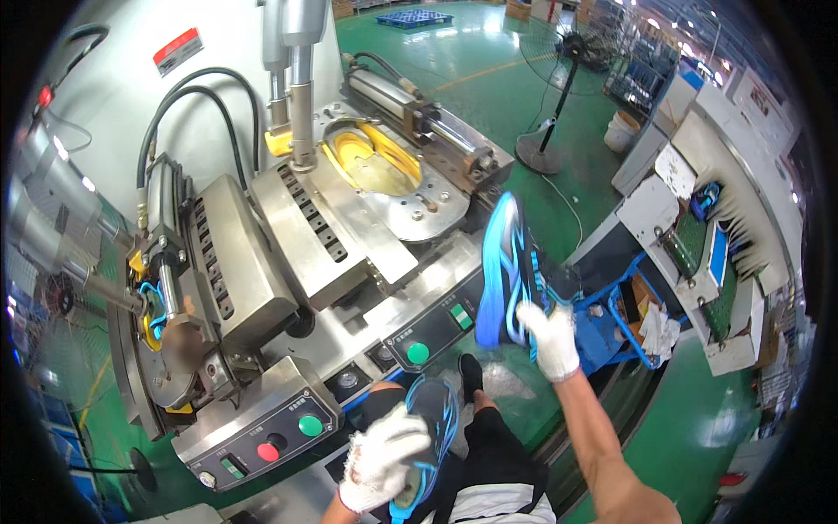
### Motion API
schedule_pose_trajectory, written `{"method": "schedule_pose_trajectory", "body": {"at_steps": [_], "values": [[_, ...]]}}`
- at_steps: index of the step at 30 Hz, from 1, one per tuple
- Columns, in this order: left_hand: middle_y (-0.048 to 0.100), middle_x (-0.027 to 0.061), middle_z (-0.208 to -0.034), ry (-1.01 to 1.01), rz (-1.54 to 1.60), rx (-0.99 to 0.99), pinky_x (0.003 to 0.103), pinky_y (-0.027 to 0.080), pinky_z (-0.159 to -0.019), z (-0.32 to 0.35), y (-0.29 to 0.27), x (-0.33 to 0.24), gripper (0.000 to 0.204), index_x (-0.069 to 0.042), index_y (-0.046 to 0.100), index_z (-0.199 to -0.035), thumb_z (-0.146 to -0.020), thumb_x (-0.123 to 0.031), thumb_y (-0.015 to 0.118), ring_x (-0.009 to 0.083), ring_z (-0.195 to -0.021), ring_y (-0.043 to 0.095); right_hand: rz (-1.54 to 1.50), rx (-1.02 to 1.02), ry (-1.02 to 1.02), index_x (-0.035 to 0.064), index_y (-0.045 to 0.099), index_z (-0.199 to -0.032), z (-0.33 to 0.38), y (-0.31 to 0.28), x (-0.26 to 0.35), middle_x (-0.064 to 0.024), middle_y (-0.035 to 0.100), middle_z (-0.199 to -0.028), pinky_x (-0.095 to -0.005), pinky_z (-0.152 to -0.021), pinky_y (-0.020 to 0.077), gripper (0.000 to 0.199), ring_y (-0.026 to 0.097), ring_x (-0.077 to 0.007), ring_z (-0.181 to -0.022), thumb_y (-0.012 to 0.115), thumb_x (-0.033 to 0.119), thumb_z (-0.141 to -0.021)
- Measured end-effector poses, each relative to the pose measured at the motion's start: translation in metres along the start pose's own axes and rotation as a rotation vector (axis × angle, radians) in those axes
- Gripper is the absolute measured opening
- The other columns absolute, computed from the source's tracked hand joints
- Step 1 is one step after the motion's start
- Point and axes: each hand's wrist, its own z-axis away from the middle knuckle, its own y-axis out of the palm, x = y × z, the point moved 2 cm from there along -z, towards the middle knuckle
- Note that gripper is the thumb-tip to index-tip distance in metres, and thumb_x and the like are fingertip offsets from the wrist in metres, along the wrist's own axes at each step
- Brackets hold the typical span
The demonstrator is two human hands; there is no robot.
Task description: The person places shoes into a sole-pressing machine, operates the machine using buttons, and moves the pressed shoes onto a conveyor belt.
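Note:
My right hand (552,341), in a white knit glove, grips a sneaker (497,275) near its lower end. That sneaker has a blue-to-turquoise sole turned to the left and is raised upright beside the press. Low in front of my body, my left hand (382,461), also gloved, is closed around a second sneaker (449,419), dark grey with bright blue straps. My glove covers part of this shoe. Ahead stands a metal press (327,231); yellow pads (353,150) line its right-hand oval mould. Something bright blue (155,304) sits in the left-hand mould.
Control panels with a green button (418,353) and a red button (268,451) front the press. Rightward are a blue cart (650,358) holding white cloths and a machine with a bristle curtain (751,218). Farther off stand a fan (539,154) and a bucket (621,131).

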Motion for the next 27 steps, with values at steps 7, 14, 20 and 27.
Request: {"method": "schedule_pose_trajectory", "body": {"at_steps": [7,14,20,27], "values": [[0.069,0.0141,-0.134,-0.569,0.088,-0.053,0.045,0.05,-0.11,0.105,0.007,0.001,0.045,-0.013,0.074,-0.128,-0.089,0.0,0.055,0.036,-0.13,0.062,0.878,0.188,-0.065,-0.0083,0.072,-0.116,-0.207,0.16,0.124,-0.0205,0.077,-0.109,-0.0389,-0.088,0.0569,0.077,0.074,-0.0238,-0.098,0.081,0.059,-0.082],[0.071,0.016,-0.127,-0.6,0.15,0.027,0.047,0.052,-0.106,0.086,-0.012,0.019,0.049,-0.012,0.075,-0.125,-0.079,-0.005,0.058,0.038,-0.125,0.065,1.361,0.365,-0.411,0.0012,0.076,-0.12,-0.32,0.302,0.03,-0.0249,0.073,-0.125,-0.0419,-0.105,0.0538,0.068,0.071,-0.0362,-0.12,0.068,0.056,-0.08],[0.071,0.015,-0.127,-0.604,0.176,-0.015,0.048,0.051,-0.106,0.087,-0.017,0.015,0.052,-0.012,0.074,-0.124,-0.076,-0.005,0.057,0.0386,-0.124,0.064,1.376,0.416,-0.358,0.001,0.074,-0.124,-0.318,0.318,0.042,-0.0246,0.07,-0.132,-0.045,-0.105,0.0536,0.075,0.069,-0.0365,-0.123,0.066,0.064,-0.085],[0.071,0.0162,-0.129,-0.575,0.191,-0.064,0.046,0.05,-0.109,0.09,-0.013,0.012,0.052,-0.01,0.074,-0.125,-0.077,-0.003,0.057,0.0378,-0.128,0.063,1.128,0.408,-0.547,-0.0059,0.047,-0.151,-0.233,0.26,0.066,-0.033,0.06,-0.143,-0.0485,-0.112,0.0474,0.088,0.059,-0.0459,-0.133,0.064,0.056,-0.092]]}}
